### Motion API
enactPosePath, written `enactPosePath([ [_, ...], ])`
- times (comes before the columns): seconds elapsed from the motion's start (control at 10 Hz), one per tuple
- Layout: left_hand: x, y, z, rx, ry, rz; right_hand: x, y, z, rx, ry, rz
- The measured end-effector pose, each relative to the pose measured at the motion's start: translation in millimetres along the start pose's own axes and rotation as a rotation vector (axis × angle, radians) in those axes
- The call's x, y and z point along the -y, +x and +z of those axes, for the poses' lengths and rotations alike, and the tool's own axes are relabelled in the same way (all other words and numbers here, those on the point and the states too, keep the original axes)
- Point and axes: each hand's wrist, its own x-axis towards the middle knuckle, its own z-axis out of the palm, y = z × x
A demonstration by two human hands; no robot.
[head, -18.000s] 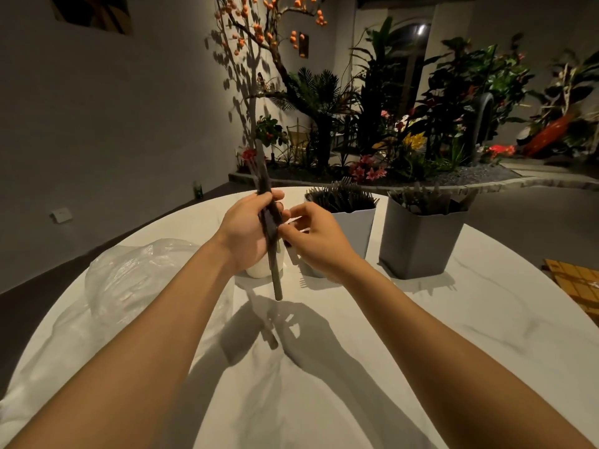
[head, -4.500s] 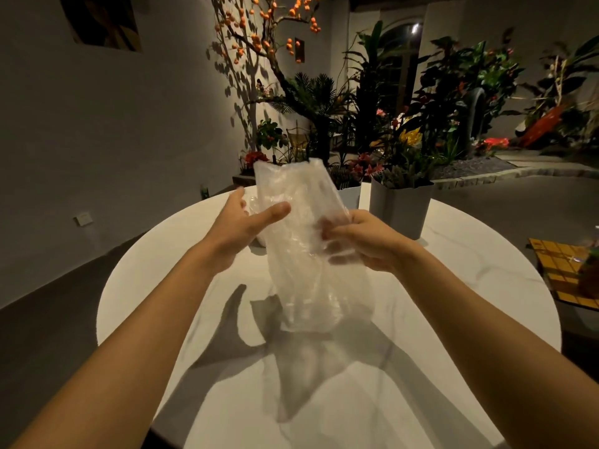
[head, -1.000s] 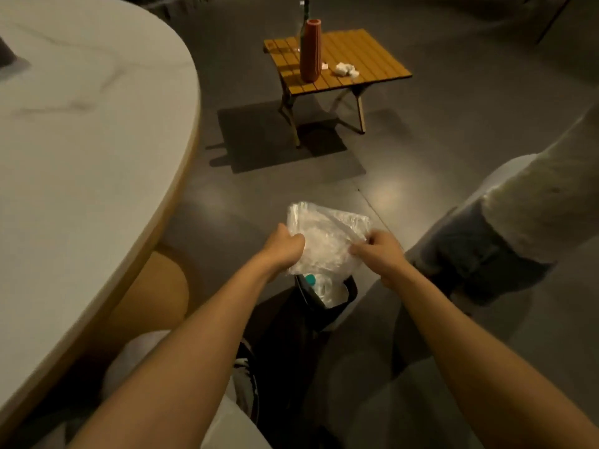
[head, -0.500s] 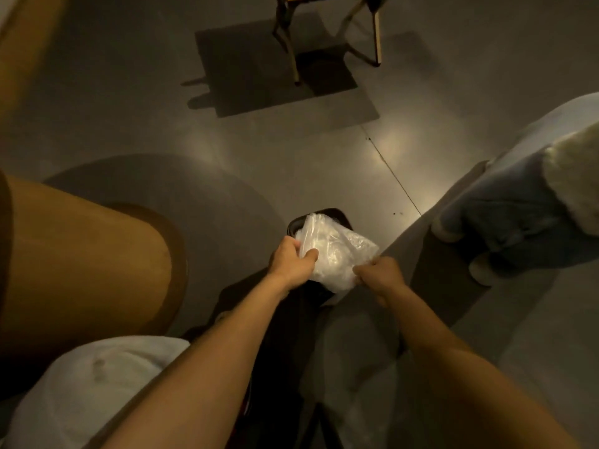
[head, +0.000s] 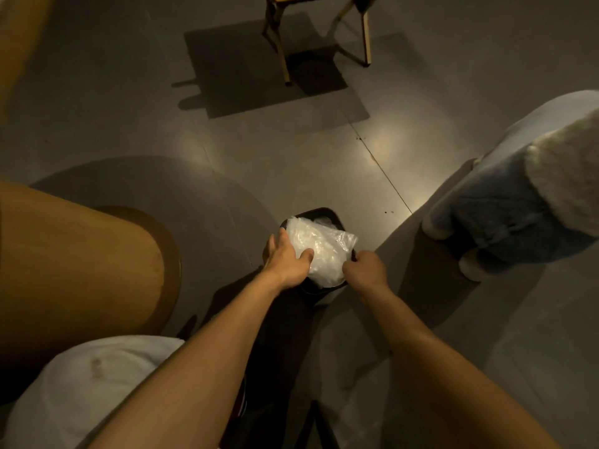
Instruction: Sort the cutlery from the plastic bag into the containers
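- Down on the floor [head: 291, 150] beside the desk's wood-toned base [head: 81, 260], the bag [head: 324, 247] sits crumpled in the mouth of a small black bin [head: 327, 212], most of it above the rim.
- The left hand [head: 287, 257] is spread, thumb and fingers pressing the bag's near side. The right hand [head: 366, 270] is curled at the bag's right edge, apparently pinching it.
- No cutlery or containers are in view and the bag looks empty. Sorting seems finished, and only pushing the bag fully in appears to remain.
- The bag is thin, translucent, wrinkled film that catches the light. The bin is dark, hard and round-cornered, and the floor is smooth, grey and faintly reflective.
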Motion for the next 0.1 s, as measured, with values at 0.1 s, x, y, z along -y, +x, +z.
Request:
enactPosePath([
  [0.1, -10.9, -9.8, -13.8, -0.132, 0.013, 0.047, 15.1, -9.6, -11.5, -0.062, -0.056, -0.058],
])
